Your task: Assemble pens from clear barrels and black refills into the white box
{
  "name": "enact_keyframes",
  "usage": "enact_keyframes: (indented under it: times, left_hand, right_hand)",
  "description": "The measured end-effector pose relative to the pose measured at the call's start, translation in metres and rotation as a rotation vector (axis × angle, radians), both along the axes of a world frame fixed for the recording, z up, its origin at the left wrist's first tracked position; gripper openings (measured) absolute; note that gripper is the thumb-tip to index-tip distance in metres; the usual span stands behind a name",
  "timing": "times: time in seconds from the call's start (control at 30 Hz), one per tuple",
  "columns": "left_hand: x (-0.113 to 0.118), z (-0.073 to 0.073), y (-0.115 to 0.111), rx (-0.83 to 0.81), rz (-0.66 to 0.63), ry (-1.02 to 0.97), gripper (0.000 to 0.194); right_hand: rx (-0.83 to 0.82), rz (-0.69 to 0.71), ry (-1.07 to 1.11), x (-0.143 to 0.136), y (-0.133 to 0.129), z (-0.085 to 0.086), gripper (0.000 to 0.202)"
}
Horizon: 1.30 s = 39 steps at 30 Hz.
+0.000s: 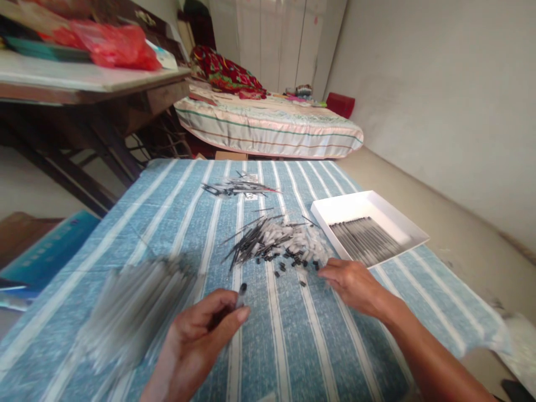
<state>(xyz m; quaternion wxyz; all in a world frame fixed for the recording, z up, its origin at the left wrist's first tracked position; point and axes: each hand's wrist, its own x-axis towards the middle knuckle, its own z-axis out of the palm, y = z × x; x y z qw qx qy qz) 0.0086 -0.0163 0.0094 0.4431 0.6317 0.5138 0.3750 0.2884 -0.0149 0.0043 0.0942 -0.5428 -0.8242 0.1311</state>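
Observation:
My left hand is closed around a pen with a black tip pointing up, between thumb and fingers. My right hand has its fingers pressed together at the right edge of a pile of small parts; what it holds, if anything, is hidden. The pile has thin black refills, whitish small pieces and black plugs scattered at its near side. A blurred heap of translucent grey tubes lies left of my left hand. Beyond my right hand, a row of grey pens lies in a white box.
A blue striped cloth covers the table. More thin refills lie toward its far side. At the left stand a higher table with a red bag and a blue box. A bed stands beyond.

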Motion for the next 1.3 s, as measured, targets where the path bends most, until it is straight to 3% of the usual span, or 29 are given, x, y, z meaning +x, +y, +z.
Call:
enact_keyframes:
  times: [0.1,0.2,0.37,0.53,0.67,0.97,1.3]
  left_hand:
    - [0.001,-0.002,-0.001,-0.066,0.085,-0.112,0.014]
    - [0.004,-0.003,-0.001,-0.12,0.113,-0.227,0.012]
    - [0.01,-0.005,-0.001,-0.132,0.151,-0.414,0.011]
    - [0.012,-0.005,-0.004,-0.07,0.108,-0.575,0.017]
    - [0.013,-0.007,-0.007,-0.055,0.097,-0.62,0.012]
    - [0.014,-0.009,-0.008,-0.062,0.066,-0.632,0.01]
    - [0.011,-0.005,-0.008,-0.056,0.123,-0.623,0.01]
  right_hand:
    - [-0.019,0.013,-0.292,0.013,-0.003,-0.01,0.024]
    - [-0.002,0.003,-0.365,0.015,-0.006,-0.02,0.021]
    - [-0.02,0.005,-0.067,0.0,-0.015,-0.022,0.014]
    - [-0.174,0.009,0.39,-0.041,-0.032,-0.026,0.009]
    - [-0.27,-0.012,0.576,-0.067,-0.037,-0.029,0.01]
    - [-0.258,0.019,0.569,-0.08,-0.033,-0.021,0.01]
    - [-0.22,0.062,0.539,-0.083,-0.034,-0.017,0.01]
